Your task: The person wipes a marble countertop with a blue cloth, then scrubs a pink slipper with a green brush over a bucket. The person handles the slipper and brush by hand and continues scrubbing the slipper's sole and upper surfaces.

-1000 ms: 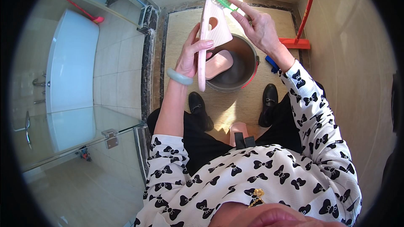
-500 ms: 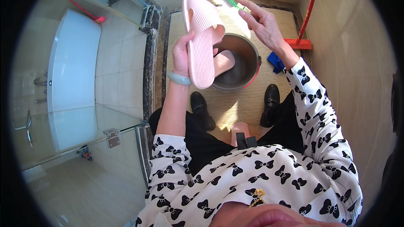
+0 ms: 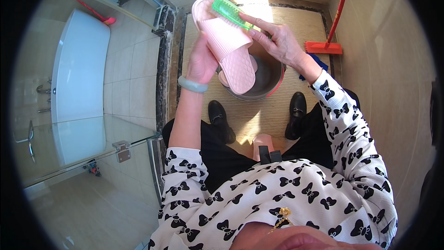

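Note:
My left hand (image 3: 204,60) is closed around the side of a pink slipper (image 3: 237,70), tilted with its toe up and to the left. In my right hand (image 3: 283,41) is a green scrub brush (image 3: 227,11), its white bristles against the slipper's ribbed strap near the toe. My index finger stretches along the brush handle. Below the slipper stands a dark grey bucket (image 3: 269,76) with a red stripe on its rim. Another pink slipper (image 3: 224,80) shows in the bucket, mostly hidden behind the held one.
A red long-handled floor tool (image 3: 323,47) leans at the right wall, with a dark blue cloth (image 3: 319,61) beside it. My black shoes (image 3: 298,111) stand either side of the bucket. At left are a glass door (image 3: 92,150) and a white bathtub (image 3: 81,74).
My right hand has brought the brush left and down onto the slipper's strap. The held slipper has tilted, its heel swinging right over the bucket.

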Motion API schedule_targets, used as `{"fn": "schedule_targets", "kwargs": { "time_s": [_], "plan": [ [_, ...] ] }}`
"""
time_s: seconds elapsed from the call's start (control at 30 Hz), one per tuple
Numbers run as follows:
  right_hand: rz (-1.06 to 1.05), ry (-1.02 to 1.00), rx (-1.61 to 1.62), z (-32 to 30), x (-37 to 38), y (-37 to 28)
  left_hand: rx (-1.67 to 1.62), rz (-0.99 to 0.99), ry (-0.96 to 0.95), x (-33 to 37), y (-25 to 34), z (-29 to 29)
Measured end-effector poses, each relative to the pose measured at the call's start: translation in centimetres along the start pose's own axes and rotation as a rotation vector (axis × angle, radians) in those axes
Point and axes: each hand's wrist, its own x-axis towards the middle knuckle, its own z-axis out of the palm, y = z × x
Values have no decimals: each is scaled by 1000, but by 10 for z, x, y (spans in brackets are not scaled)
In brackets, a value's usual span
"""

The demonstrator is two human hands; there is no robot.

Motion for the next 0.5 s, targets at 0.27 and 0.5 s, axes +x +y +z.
{"fn": "schedule_targets", "kwargs": {
  "time_s": [0.27, 0.5],
  "plan": [
    [-267, 78, -340, 9, -1, -12, 293, 55, 155, 1, -9, 16],
    [-81, 189, -325, 11, 2, -7, 217, 39, 178, 5, -12, 19]
  ]
}}
